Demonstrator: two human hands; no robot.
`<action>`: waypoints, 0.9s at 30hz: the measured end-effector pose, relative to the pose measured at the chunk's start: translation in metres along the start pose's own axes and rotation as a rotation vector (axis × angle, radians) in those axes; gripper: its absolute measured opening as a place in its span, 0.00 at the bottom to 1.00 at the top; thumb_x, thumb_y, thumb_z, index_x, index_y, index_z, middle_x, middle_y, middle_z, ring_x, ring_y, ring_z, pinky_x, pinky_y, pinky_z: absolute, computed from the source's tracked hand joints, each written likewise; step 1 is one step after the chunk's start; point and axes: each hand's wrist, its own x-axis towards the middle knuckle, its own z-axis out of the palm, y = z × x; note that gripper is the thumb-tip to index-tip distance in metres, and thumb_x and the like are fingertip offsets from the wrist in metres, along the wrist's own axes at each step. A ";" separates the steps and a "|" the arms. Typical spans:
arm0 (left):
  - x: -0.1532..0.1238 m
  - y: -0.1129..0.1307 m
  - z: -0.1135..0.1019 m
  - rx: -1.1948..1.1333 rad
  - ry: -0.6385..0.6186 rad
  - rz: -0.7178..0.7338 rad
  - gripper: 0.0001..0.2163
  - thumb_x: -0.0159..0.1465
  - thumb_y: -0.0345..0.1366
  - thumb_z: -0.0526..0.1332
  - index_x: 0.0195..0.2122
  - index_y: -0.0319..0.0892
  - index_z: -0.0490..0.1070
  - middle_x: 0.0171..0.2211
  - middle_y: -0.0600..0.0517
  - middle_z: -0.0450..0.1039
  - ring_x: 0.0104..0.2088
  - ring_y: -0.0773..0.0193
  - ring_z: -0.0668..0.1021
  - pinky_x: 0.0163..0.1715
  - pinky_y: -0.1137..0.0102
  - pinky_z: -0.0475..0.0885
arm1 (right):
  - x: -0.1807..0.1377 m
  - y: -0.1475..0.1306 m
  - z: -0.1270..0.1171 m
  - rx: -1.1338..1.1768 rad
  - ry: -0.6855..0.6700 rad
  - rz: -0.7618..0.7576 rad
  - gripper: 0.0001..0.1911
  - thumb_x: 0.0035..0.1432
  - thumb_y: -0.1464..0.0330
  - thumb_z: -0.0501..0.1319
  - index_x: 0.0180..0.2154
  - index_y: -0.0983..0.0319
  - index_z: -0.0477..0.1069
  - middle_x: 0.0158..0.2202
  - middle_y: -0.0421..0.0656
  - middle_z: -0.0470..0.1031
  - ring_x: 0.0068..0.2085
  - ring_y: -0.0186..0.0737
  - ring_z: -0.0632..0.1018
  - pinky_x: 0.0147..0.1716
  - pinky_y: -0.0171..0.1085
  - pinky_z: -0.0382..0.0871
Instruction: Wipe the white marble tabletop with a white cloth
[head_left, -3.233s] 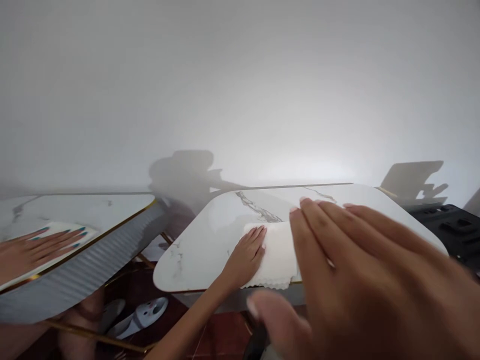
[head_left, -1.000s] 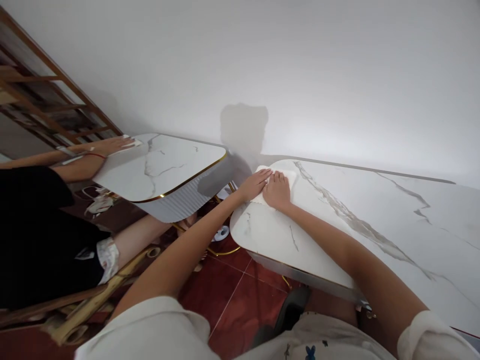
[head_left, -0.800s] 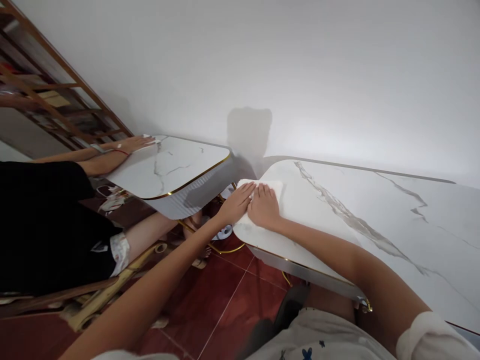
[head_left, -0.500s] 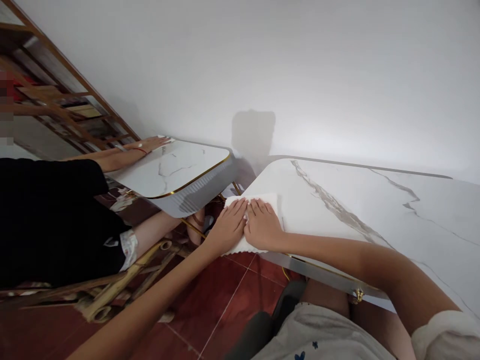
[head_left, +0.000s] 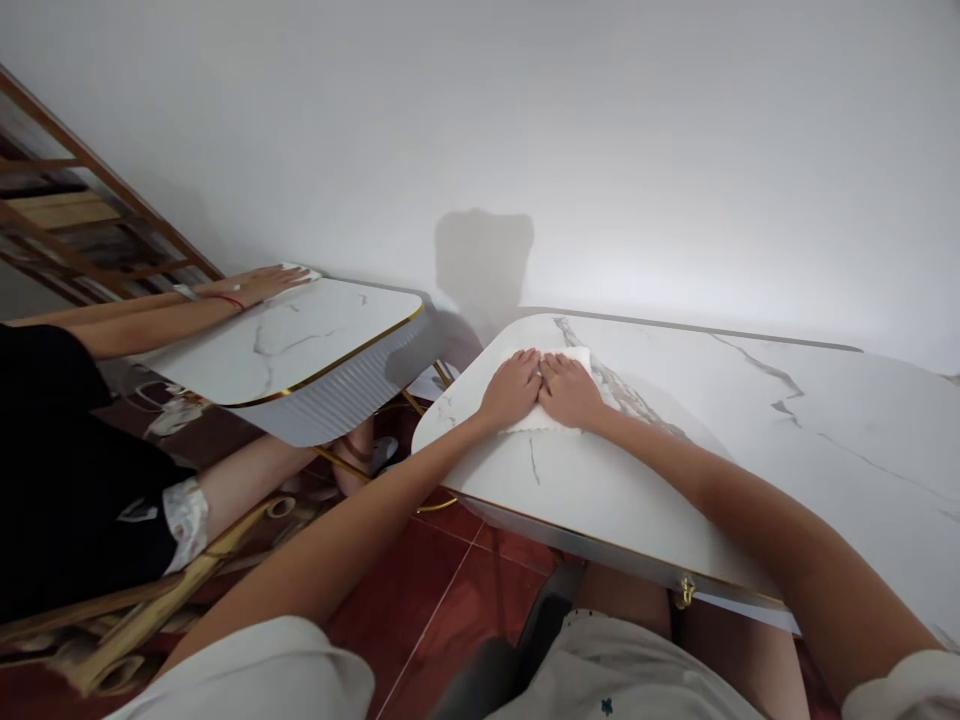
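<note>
One white cloth (head_left: 541, 420) lies near the rounded left end of the counter (head_left: 585, 490), with the left grip (head_left: 511, 390) and right grip (head_left: 570, 390) flat on it side by side (neither clamped). The work looks under way, though I cannot tell how much of this top is done or left. Left of it stands a second counter (head_left: 322, 320), where a co-worker's hand (head_left: 268, 286) rests on another cloth (head_left: 296, 266).
</note>
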 end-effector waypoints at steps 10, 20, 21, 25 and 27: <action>0.074 -0.045 0.020 -0.136 0.029 -0.095 0.23 0.64 0.32 0.45 0.60 0.38 0.62 0.63 0.46 0.59 0.64 0.54 0.60 0.64 0.57 0.55 | 0.076 0.045 0.016 0.040 -0.016 0.045 0.26 0.65 0.68 0.48 0.62 0.73 0.57 0.64 0.52 0.58 0.64 0.47 0.57 0.61 0.43 0.47; 0.142 -0.074 0.049 0.149 0.019 0.208 0.21 0.64 0.28 0.44 0.56 0.33 0.64 0.59 0.40 0.65 0.62 0.55 0.64 0.62 0.55 0.58 | 0.117 0.084 0.024 0.043 0.040 0.101 0.25 0.65 0.70 0.47 0.61 0.73 0.59 0.62 0.53 0.62 0.62 0.48 0.60 0.60 0.43 0.50; 0.149 -0.072 0.051 0.144 0.022 0.214 0.21 0.64 0.28 0.43 0.56 0.33 0.64 0.60 0.40 0.64 0.62 0.55 0.64 0.62 0.56 0.58 | 0.119 0.090 0.023 0.031 0.038 0.109 0.26 0.65 0.70 0.47 0.61 0.73 0.59 0.62 0.53 0.62 0.62 0.48 0.60 0.59 0.43 0.50; 0.173 -0.051 0.056 0.070 0.025 0.158 0.22 0.65 0.30 0.43 0.58 0.33 0.63 0.60 0.41 0.64 0.61 0.57 0.65 0.61 0.60 0.59 | 0.115 0.111 0.016 -0.023 0.031 0.166 0.27 0.64 0.70 0.47 0.62 0.73 0.57 0.63 0.52 0.61 0.62 0.48 0.60 0.60 0.43 0.50; 0.178 -0.038 0.056 0.021 0.022 0.142 0.21 0.65 0.31 0.43 0.58 0.35 0.63 0.59 0.43 0.65 0.60 0.57 0.66 0.60 0.62 0.60 | 0.108 0.115 0.011 -0.046 0.039 0.208 0.27 0.64 0.69 0.46 0.62 0.73 0.57 0.63 0.53 0.61 0.62 0.49 0.60 0.60 0.43 0.50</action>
